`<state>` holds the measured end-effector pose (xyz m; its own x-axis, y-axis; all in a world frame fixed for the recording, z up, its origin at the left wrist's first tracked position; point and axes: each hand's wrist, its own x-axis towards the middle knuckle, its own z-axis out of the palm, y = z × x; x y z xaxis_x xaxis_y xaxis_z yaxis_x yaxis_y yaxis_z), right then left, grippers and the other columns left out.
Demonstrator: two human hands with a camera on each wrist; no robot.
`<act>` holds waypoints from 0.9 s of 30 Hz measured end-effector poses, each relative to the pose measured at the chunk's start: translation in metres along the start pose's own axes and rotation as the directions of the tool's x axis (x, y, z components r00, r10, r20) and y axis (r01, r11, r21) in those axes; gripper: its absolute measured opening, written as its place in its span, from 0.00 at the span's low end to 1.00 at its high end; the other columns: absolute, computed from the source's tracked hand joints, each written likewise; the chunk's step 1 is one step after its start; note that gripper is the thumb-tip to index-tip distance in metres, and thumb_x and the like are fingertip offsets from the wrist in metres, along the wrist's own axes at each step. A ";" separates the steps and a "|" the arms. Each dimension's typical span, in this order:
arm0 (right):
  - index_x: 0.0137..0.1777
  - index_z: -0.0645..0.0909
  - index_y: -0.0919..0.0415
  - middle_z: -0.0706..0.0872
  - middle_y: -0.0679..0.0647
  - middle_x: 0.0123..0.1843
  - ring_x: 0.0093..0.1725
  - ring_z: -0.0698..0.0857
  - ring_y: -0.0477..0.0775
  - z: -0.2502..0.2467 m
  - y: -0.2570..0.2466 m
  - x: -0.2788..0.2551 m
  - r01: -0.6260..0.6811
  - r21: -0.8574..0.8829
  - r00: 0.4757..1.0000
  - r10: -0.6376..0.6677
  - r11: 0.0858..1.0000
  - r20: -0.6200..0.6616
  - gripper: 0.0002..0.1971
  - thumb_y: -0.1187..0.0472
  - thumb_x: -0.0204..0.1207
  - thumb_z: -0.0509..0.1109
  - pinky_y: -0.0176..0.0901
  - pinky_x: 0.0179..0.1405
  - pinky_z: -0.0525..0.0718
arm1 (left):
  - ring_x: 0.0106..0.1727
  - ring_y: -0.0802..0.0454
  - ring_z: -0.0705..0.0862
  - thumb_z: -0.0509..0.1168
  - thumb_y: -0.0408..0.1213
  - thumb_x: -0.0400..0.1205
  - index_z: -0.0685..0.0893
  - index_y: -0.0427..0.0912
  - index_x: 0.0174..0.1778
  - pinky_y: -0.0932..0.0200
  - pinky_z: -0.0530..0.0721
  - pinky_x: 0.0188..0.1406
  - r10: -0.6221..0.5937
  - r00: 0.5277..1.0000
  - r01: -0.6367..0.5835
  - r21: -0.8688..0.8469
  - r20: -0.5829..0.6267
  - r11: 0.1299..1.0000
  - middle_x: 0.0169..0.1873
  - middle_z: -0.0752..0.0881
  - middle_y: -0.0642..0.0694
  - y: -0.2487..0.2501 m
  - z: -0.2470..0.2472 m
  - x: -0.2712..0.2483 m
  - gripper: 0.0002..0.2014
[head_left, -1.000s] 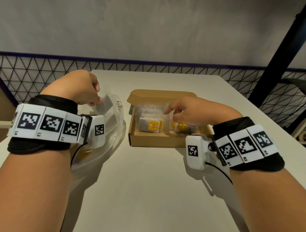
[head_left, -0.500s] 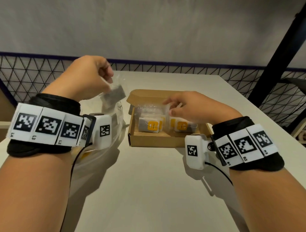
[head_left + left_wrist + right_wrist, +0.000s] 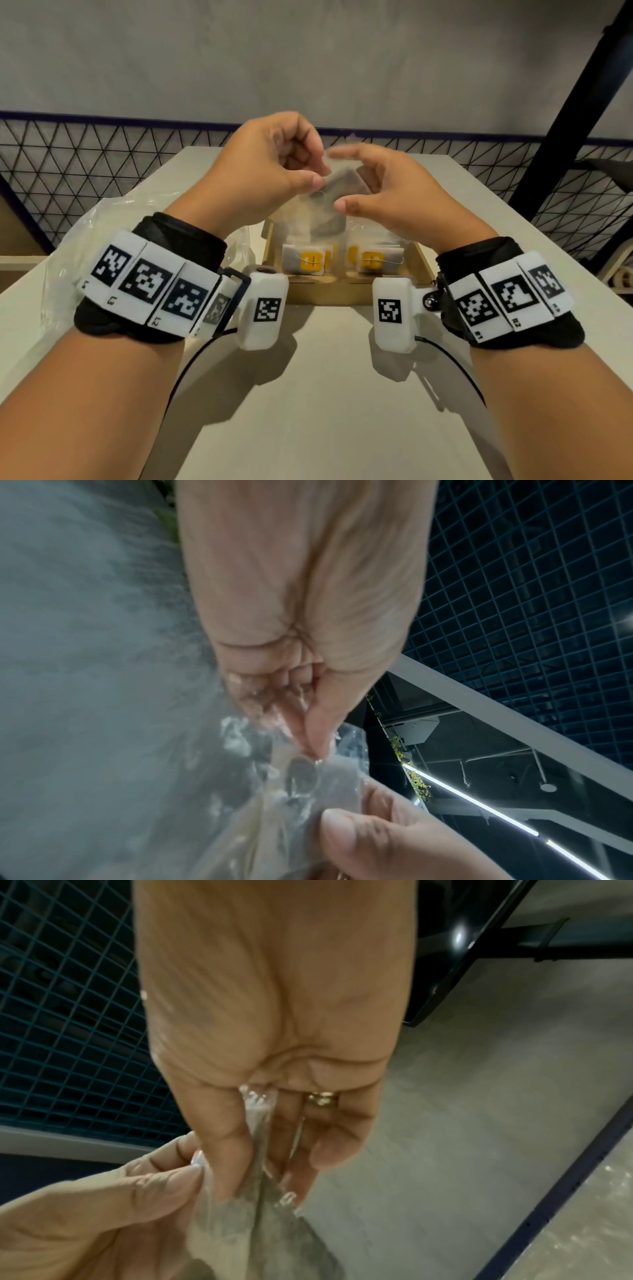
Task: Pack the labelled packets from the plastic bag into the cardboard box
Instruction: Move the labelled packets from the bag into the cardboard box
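Both hands are raised together above the open cardboard box [image 3: 329, 294]. Between them hangs a clear-wrapped greyish packet [image 3: 334, 198]. My left hand [image 3: 313, 178] pinches its upper left edge with thumb and curled fingers [image 3: 315, 750]. My right hand [image 3: 342, 180] takes the packet's right side between thumb and fingers, which the right wrist view shows closing on the wrapper [image 3: 260, 1231]. Inside the box lie several packets with yellow labels [image 3: 311, 262]. The crumpled clear plastic bag [image 3: 96, 233] lies on the table to the left of the box, behind my left wrist.
The pale table [image 3: 325, 394] stretches bare in front of the box. A black wire mesh fence [image 3: 102, 161] runs along the table's far and side edges. A black slanted post [image 3: 565, 137] stands at the right.
My left hand lifted a packet out of the bag and carried it up and right over the box. My right hand rose from the box to meet it.
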<state>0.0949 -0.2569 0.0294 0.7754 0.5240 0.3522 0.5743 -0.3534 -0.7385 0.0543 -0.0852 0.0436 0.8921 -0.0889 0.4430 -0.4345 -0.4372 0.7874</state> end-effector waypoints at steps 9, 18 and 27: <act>0.41 0.83 0.56 0.87 0.40 0.37 0.40 0.86 0.34 -0.006 0.000 0.002 0.095 0.104 0.992 -0.086 0.990 -0.087 0.11 0.74 0.70 0.73 0.27 0.44 0.84 | 0.40 0.60 0.84 0.60 0.45 0.82 0.79 0.48 0.47 0.65 0.84 0.40 -0.115 0.993 0.111 -0.252 -0.002 0.961 0.45 0.85 0.46 -0.006 0.004 0.003 0.06; 0.36 0.78 0.54 0.85 0.41 0.30 0.35 0.84 0.37 -0.010 -0.002 0.000 0.184 0.288 0.978 -0.145 0.940 -0.150 0.16 0.79 0.69 0.70 0.30 0.36 0.82 | 0.57 0.49 0.83 0.39 0.58 0.84 0.84 0.51 0.57 0.49 0.77 0.55 -0.250 0.870 0.434 -0.419 0.426 0.797 0.53 0.88 0.48 -0.017 0.001 0.001 0.29; 0.41 0.80 0.53 0.85 0.45 0.36 0.36 0.84 0.40 -0.011 -0.007 -0.002 0.138 0.287 0.978 -0.085 0.948 -0.190 0.13 0.74 0.72 0.70 0.32 0.35 0.82 | 0.34 0.56 0.82 0.61 0.34 0.71 0.84 0.43 0.50 0.61 0.84 0.33 -0.231 0.846 0.445 -0.399 0.480 0.801 0.34 0.81 0.49 -0.020 0.000 0.000 0.13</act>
<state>0.0920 -0.2641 0.0397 0.7599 0.3948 0.5165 0.5758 -0.0399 -0.8166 0.0630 -0.0761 0.0281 0.9146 -0.4041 -0.0129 -0.0003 -0.0325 0.9995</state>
